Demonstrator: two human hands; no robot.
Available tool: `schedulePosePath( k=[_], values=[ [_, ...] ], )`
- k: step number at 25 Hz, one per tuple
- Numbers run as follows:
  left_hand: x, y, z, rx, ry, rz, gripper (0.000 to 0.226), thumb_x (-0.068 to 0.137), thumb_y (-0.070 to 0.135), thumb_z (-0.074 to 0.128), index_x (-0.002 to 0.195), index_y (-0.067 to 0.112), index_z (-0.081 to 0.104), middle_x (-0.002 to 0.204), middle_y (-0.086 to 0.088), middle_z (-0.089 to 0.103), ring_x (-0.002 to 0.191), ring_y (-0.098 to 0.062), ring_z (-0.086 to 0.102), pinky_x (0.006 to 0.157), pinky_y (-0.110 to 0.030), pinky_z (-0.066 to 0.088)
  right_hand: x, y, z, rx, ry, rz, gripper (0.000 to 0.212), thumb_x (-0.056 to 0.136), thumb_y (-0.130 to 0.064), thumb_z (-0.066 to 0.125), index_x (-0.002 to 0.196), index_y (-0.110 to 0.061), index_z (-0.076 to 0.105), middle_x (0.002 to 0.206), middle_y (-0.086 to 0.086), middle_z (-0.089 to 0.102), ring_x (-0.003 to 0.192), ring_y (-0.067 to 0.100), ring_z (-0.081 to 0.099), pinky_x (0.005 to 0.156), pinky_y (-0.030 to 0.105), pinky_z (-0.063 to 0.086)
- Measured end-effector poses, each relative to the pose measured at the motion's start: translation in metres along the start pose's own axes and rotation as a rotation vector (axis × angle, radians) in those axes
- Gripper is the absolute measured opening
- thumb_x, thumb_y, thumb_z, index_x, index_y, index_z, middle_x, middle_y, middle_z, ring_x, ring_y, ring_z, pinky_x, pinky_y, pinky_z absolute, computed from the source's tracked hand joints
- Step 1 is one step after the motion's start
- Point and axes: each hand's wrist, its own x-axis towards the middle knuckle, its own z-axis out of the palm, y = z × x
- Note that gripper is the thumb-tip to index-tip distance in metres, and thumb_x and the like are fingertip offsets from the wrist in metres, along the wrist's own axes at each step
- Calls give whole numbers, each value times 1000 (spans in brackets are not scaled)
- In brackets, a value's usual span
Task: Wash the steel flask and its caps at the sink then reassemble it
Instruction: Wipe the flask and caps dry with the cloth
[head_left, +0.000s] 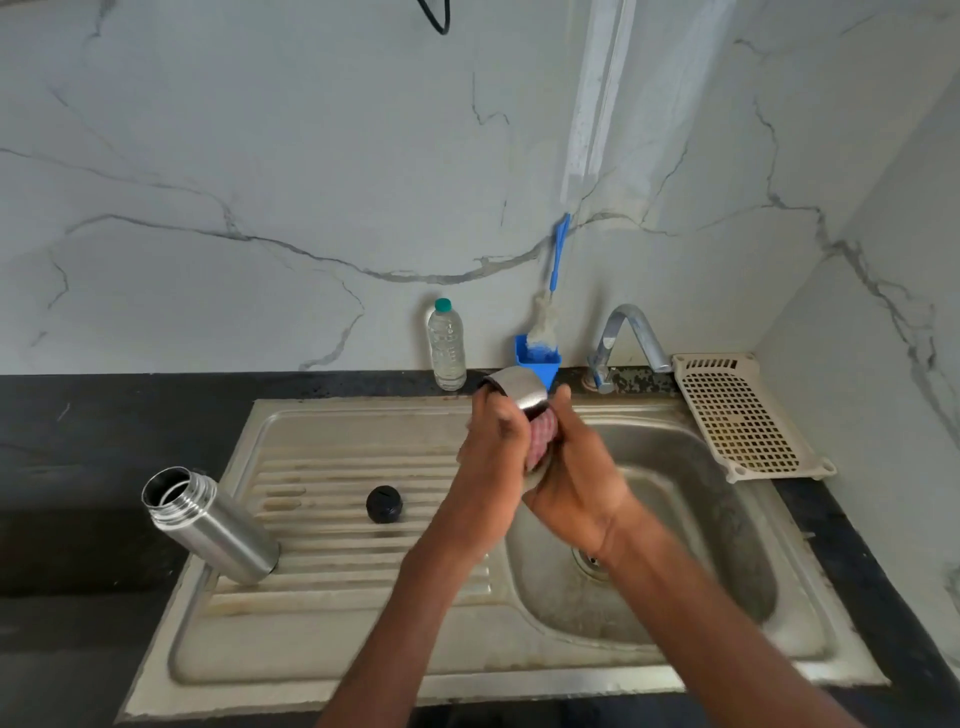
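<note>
steel cap (519, 387) held in left hand (491, 441), right hand (576, 483) scrubbing it.

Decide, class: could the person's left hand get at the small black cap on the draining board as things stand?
Probably not at once: the left hand grips the steel cup cap. The path to the black cap looks free; nothing lies between them.

1. I have one view only, from the head camera, looking forward and steeply down over a steel sink (363, 649) set in a dark counter (78, 441).
2. It faces a marble-patterned wall (260, 156) straight ahead.
3. The wide lens bends the edges; both forearms reach in from the bottom, close beneath me.
</note>
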Motion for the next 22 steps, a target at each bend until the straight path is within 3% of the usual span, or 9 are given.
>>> schedulePosePath(
  k=[2,4,6,8,10,12,16,19,22],
  values=[
    [6,-6,-2,99,-31,22,69,79,98,25,127,55,48,146,-5,51,131,-6,57,113,-33,47,0,19,-3,-221,50,-187,66,104,-59,42,144,-8,55,153,19,51,145,26,46,124,50,33],
    [13,-11,-4,63,-111,-26,98,72,103,21,137,36,51,139,-6,57,129,-7,58,105,-19,47,-3,11,0,-786,115,-530,51,107,-53,43,147,-24,54,156,-9,48,145,1,41,121,35,38],
    [25,-16,-7,-59,-126,-105,122,55,112,24,132,23,56,130,-3,62,138,-17,54,110,-22,45,9,-9,-5,-1313,168,-765,41,107,-52,43,129,-27,68,135,-16,64,131,-1,53,110,30,45],
    [28,-10,-6,-184,-169,-147,140,42,115,30,147,24,48,147,6,57,150,-18,42,117,-22,40,27,-35,3,-1519,269,-610,56,101,-65,34,97,-28,76,94,-12,74,95,6,67,88,36,53],
    [23,-5,-4,-297,-199,-141,145,56,110,28,161,9,34,162,-2,46,154,-17,36,126,-26,29,47,-48,8,-1506,308,-443,68,94,-74,28,86,-26,76,78,-7,73,81,11,68,81,38,54],
    [15,-11,-10,-553,-92,-165,129,74,101,23,146,-1,54,145,-14,62,142,-22,52,125,-38,34,51,-40,2,-1548,180,-573,56,100,-67,36,94,-28,76,94,-10,75,94,8,68,88,41,54],
    [23,-13,-30,-1015,62,-254,114,82,91,31,122,-9,66,106,-25,70,87,-30,74,72,-35,63,26,8,-20,-1555,-198,-945,34,104,-30,59,136,-19,67,150,-9,56,149,13,39,122,46,30],
    [18,-22,-28,-978,104,-295,110,87,90,31,129,-7,62,118,-23,67,101,-26,73,92,-34,58,31,17,-7,-1342,-66,-846,34,106,-33,55,136,-21,67,149,-13,56,144,8,44,115,41,38],
    [8,-19,-21,-906,61,-203,105,95,82,29,149,-6,50,146,-24,58,137,-29,57,119,-40,39,44,-14,18,-696,160,-347,43,108,-46,47,100,-19,80,111,-2,76,96,1,69,78,29,51]
  ],
)
